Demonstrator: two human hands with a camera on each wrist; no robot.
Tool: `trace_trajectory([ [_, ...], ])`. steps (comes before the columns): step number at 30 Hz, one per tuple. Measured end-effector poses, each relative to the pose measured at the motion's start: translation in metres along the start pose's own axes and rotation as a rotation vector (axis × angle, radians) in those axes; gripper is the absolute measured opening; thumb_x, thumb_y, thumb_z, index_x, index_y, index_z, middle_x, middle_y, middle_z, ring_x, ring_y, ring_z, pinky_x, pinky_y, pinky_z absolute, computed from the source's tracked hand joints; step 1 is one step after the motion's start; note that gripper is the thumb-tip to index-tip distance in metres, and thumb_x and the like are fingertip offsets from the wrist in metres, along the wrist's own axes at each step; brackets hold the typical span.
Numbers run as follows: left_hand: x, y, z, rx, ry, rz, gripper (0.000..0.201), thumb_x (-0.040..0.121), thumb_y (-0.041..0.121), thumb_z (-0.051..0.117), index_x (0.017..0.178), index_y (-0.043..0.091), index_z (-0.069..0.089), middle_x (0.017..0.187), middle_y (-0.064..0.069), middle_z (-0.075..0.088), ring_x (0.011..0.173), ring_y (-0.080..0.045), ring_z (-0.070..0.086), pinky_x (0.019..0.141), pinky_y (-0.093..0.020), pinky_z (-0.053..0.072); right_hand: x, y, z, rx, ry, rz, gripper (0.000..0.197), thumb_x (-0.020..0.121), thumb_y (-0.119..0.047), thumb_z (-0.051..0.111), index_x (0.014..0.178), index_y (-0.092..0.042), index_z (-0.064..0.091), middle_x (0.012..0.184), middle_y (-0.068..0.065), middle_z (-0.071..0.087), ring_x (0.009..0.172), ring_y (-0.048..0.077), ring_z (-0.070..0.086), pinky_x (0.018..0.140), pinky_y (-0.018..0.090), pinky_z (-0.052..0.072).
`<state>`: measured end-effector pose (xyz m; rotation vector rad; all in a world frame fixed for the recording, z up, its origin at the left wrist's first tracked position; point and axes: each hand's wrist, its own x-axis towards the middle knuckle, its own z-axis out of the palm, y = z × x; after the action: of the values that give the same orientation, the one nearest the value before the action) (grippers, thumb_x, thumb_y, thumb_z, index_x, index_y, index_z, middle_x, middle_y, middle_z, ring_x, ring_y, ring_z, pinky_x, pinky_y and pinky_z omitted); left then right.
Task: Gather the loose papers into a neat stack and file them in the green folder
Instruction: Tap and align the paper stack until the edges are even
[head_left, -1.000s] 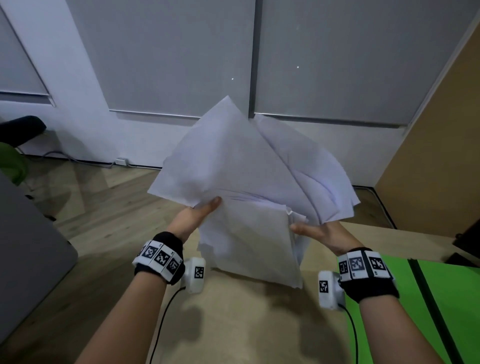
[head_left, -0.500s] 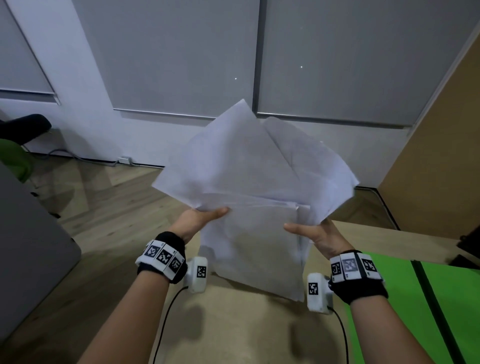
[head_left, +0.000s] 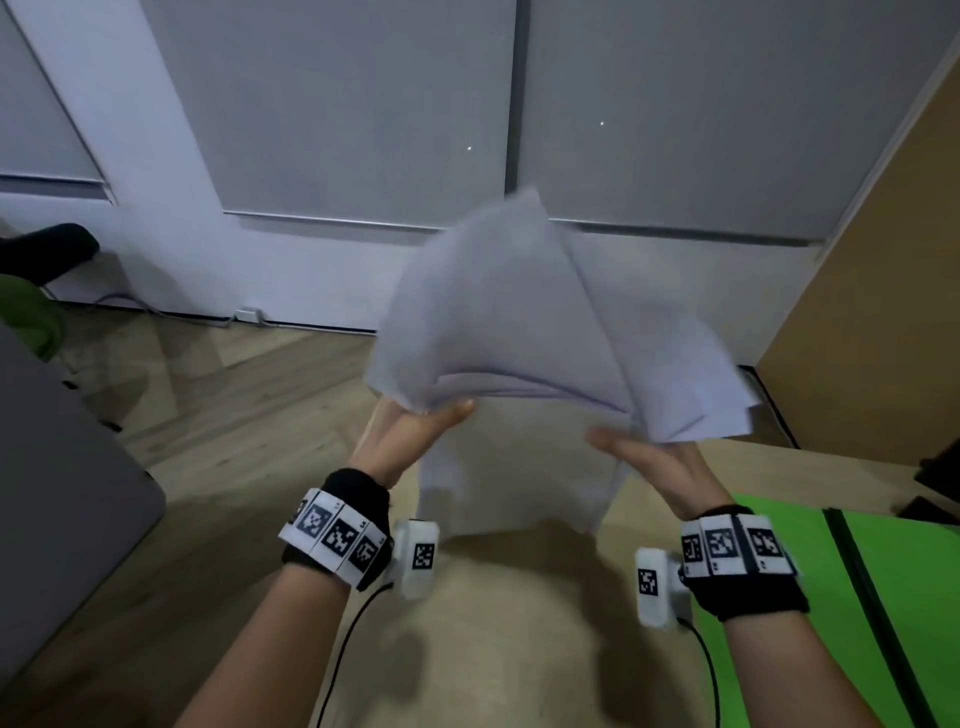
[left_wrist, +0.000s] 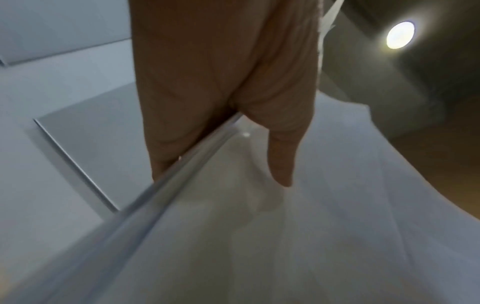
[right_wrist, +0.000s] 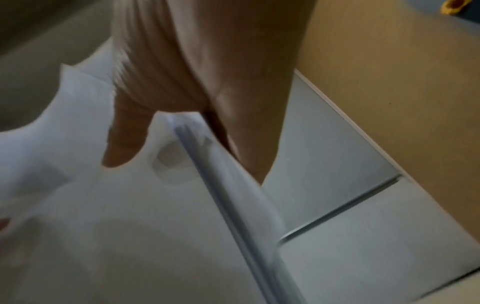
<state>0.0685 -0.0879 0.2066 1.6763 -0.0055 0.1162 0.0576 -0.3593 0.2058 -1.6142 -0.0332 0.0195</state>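
A loose, fanned bundle of white papers (head_left: 524, 332) is held upright above the table, blurred by motion. My left hand (head_left: 415, 431) pinches its left edge, thumb on the near side and fingers behind. My right hand (head_left: 644, 457) pinches the right edge the same way. In the left wrist view the thumb lies on the papers (left_wrist: 285, 236) with the sheet edges running past the palm. The right wrist view shows the papers (right_wrist: 130, 226) clamped between thumb and fingers. The green folder (head_left: 904, 597) lies open on the table at the right, a dark spine strip down its middle.
The light wooden table (head_left: 493, 649) runs under both hands; its far edge lies just beyond the papers. A grey panel (head_left: 57, 493) stands at the left over wooden floor. A brown wall panel (head_left: 883, 312) rises at the right. Dark objects (head_left: 940, 478) sit behind the folder.
The papers' left side has swung right, so the fan is narrower and more bunched. Both hands kept their hold; the left hand moved rightward.
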Motion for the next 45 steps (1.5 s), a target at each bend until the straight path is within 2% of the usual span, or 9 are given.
trace_trajectory([
  [4, 0.007, -0.010, -0.009, 0.029, -0.133, -0.062, 0.044, 0.068, 0.006, 0.083, 0.103, 0.029, 0.071, 0.109, -0.004, 0.074, 0.104, -0.021, 0.070, 0.086, -0.037, 0.059, 0.007, 0.013, -0.001, 0.022, -0.034, -0.004, 0.051, 0.068, -0.010, 0.082, 0.117, -0.007, 0.066, 0.115, 0.013, 0.071, 0.111, 0.031, 0.065, 0.101, 0.049, 0.047],
  [8, 0.018, -0.016, -0.020, 0.040, -0.255, -0.167, 0.052, 0.071, -0.005, 0.077, 0.110, 0.028, 0.066, 0.113, 0.003, 0.070, 0.109, -0.017, 0.065, 0.080, -0.018, 0.056, 0.016, 0.011, -0.002, -0.014, -0.154, -0.016, 0.053, 0.073, -0.006, 0.078, 0.123, -0.012, 0.063, 0.120, 0.004, 0.070, 0.114, 0.019, 0.065, 0.101, 0.037, 0.049],
  [13, 0.028, -0.016, -0.021, -0.077, -0.133, -0.151, 0.056, 0.068, 0.006, 0.083, 0.120, 0.009, 0.065, 0.117, -0.011, 0.071, 0.109, -0.024, 0.068, 0.088, -0.030, 0.056, 0.026, 0.007, 0.004, -0.015, 0.037, -0.072, 0.041, 0.075, -0.003, 0.076, 0.114, -0.010, 0.066, 0.110, 0.007, 0.072, 0.104, 0.022, 0.068, 0.092, 0.038, 0.054],
  [17, 0.022, -0.027, -0.031, -0.092, -0.171, -0.183, 0.061, 0.054, 0.021, 0.091, 0.111, 0.012, 0.071, 0.113, -0.005, 0.074, 0.109, -0.020, 0.069, 0.095, -0.034, 0.053, 0.012, 0.006, -0.016, 0.025, -0.142, -0.004, 0.040, 0.075, 0.000, 0.073, 0.112, -0.013, 0.066, 0.103, 0.000, 0.076, 0.100, 0.014, 0.071, 0.077, 0.018, 0.056],
  [23, 0.010, -0.027, -0.004, -0.020, -0.247, -0.175, 0.046, 0.069, 0.006, 0.082, 0.111, 0.019, 0.070, 0.102, 0.008, 0.077, 0.093, -0.001, 0.071, 0.073, -0.011, 0.055, 0.013, 0.034, 0.006, -0.059, -0.025, -0.025, 0.044, 0.071, -0.005, 0.080, 0.110, -0.018, 0.066, 0.105, -0.001, 0.075, 0.102, 0.017, 0.070, 0.097, 0.041, 0.052],
  [28, 0.020, -0.020, -0.022, -0.048, -0.209, -0.155, 0.035, 0.072, -0.006, 0.076, 0.098, 0.017, 0.072, 0.084, 0.013, 0.078, 0.080, 0.001, 0.072, 0.069, -0.011, 0.054, 0.015, 0.024, -0.017, 0.041, -0.093, -0.110, 0.056, 0.068, -0.018, 0.083, 0.120, -0.012, 0.062, 0.120, 0.013, 0.068, 0.113, 0.025, 0.064, 0.096, 0.037, 0.051],
  [34, 0.019, -0.023, -0.004, 0.061, -0.388, -0.176, 0.048, 0.068, 0.006, 0.084, 0.107, 0.027, 0.068, 0.102, 0.011, 0.075, 0.099, -0.003, 0.069, 0.087, -0.018, 0.053, 0.016, 0.027, 0.007, -0.054, 0.025, -0.055, 0.031, 0.074, -0.001, 0.076, 0.098, -0.018, 0.069, 0.093, -0.003, 0.076, 0.089, 0.013, 0.072, 0.095, 0.043, 0.053],
  [41, 0.028, -0.007, -0.004, -0.247, -0.133, -0.026, 0.021, 0.071, 0.025, 0.082, 0.090, 0.017, 0.075, 0.088, 0.001, 0.078, 0.081, -0.011, 0.073, 0.073, -0.024, 0.059, 0.013, 0.004, 0.000, 0.137, 0.191, -0.326, 0.017, 0.078, -0.006, 0.073, 0.087, -0.020, 0.070, 0.078, -0.015, 0.076, 0.074, -0.001, 0.069, 0.073, 0.019, 0.056],
  [45, 0.015, -0.024, 0.018, -0.252, 0.067, -0.066, 0.053, 0.063, 0.058, 0.073, 0.093, 0.015, 0.074, 0.097, -0.008, 0.076, 0.088, -0.020, 0.071, 0.081, -0.035, 0.057, 0.012, 0.023, 0.010, 0.096, 0.106, -0.249, 0.045, 0.058, -0.037, 0.081, 0.096, -0.014, 0.069, 0.087, -0.008, 0.074, 0.078, 0.002, 0.067, 0.075, 0.017, 0.054],
])
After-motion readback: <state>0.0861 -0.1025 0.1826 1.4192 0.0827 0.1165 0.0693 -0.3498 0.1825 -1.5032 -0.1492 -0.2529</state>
